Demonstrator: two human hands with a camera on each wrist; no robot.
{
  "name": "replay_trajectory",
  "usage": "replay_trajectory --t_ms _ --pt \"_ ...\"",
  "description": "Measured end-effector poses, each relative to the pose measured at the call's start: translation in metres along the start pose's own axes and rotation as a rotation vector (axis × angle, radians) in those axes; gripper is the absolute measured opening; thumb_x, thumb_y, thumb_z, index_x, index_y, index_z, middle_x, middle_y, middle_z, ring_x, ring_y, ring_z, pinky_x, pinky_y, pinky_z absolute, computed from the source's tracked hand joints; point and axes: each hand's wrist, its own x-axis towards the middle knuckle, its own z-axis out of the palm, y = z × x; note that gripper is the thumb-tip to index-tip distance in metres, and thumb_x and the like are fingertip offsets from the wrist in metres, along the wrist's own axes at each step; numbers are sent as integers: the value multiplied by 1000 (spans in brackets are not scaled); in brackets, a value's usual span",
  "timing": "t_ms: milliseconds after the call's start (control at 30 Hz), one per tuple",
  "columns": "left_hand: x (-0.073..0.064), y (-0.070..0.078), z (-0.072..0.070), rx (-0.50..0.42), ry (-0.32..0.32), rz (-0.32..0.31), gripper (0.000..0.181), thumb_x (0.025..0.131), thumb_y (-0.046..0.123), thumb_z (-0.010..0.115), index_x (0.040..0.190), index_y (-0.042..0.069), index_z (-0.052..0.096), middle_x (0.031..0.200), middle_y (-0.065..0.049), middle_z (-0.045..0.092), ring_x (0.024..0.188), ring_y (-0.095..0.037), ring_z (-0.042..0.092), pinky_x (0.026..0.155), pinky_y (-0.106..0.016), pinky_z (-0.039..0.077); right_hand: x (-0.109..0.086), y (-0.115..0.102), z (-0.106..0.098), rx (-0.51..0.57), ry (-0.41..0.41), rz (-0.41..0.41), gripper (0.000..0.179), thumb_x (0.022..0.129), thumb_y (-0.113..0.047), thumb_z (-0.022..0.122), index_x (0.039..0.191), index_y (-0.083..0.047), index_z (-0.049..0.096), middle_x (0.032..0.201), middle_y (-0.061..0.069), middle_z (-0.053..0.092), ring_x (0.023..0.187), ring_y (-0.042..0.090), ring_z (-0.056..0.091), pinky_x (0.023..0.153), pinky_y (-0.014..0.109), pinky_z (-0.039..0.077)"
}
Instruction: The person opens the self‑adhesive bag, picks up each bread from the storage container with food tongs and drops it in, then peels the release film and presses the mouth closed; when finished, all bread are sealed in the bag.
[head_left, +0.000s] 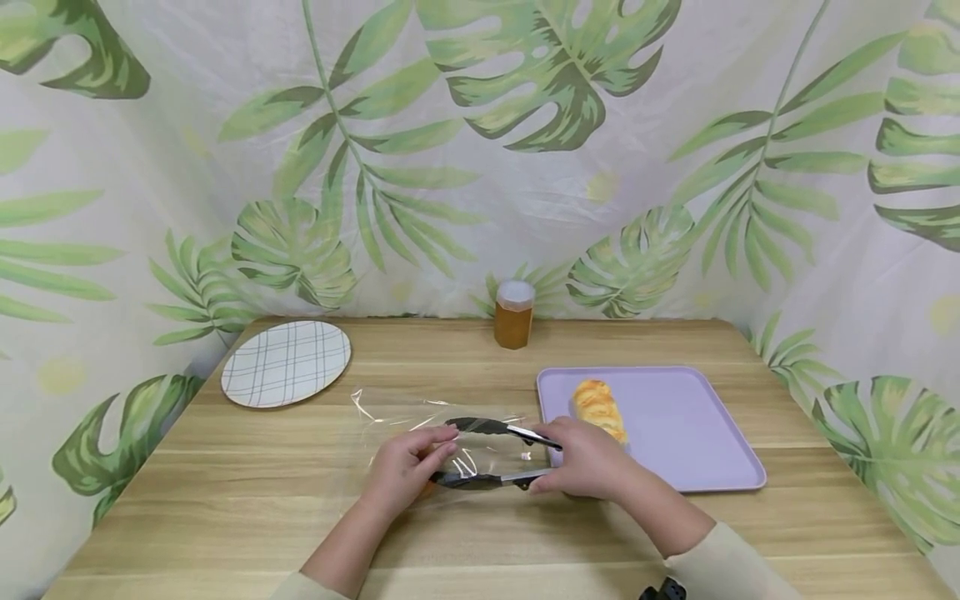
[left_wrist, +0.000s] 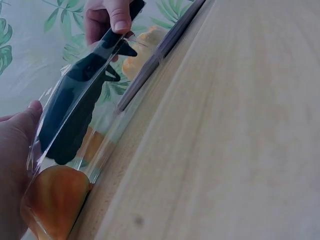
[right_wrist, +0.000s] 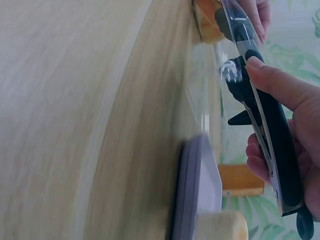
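Note:
My right hand (head_left: 588, 458) grips a pair of black-and-silver tongs (head_left: 480, 426), their arms spread apart and pointing left. The tong heads reach into a clear plastic bag (head_left: 397, 410) lying across the table's middle. At the bag's left part, my left hand (head_left: 405, 467) holds the film between thumb and fingers. Inside the bag, a golden-brown bread roll (left_wrist: 57, 197) sits below the tong heads in the left wrist view; the head view mostly hides it. A braided-looking bread (head_left: 598, 408) lies on the purple tray (head_left: 675, 433), just beyond my right hand.
A checked white plate (head_left: 288, 362) is at the table's back left. An amber cup with a pale top (head_left: 513, 321) stands near the back edge. The tray takes up the right side, and a leaf-patterned cloth (head_left: 525, 208) hangs behind the wooden table (head_left: 225, 517).

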Motion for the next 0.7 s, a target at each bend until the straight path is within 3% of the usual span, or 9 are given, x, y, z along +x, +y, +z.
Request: replay_trajectory --t_ms 133,233,467,700 --pt "0 -2 1 -12 7 14 18 85 12 75 103 8 76 108 -4 76 62 5 53 56 -18 51 -10 8 -8 -25 21 23 73 65 -47 86 125 -10 65 116 7 68 104 23 65 87 43 56" --pt "1 -3 2 -9 14 17 18 85 13 75 102 9 76 107 -3 76 59 5 49 55 -18 49 -18 14 -15 -34 28 46 72 65 -47 86 124 -12 65 115 6 68 102 22 65 85 42 56" --pt "2 -4 2 36 22 -16 18 85 15 76 102 11 76 107 2 76 89 -6 69 76 -25 59 -44 34 -33 -56 98 59 79 64 -51 86 125 -7 65 115 8 69 107 28 65 91 46 55" --pt "3 -7 1 66 33 -38 20 85 16 76 104 10 76 107 2 76 105 -21 71 90 -41 59 -76 64 -55 -25 190 159 76 66 -51 86 124 -6 65 115 9 70 107 29 65 89 49 54"
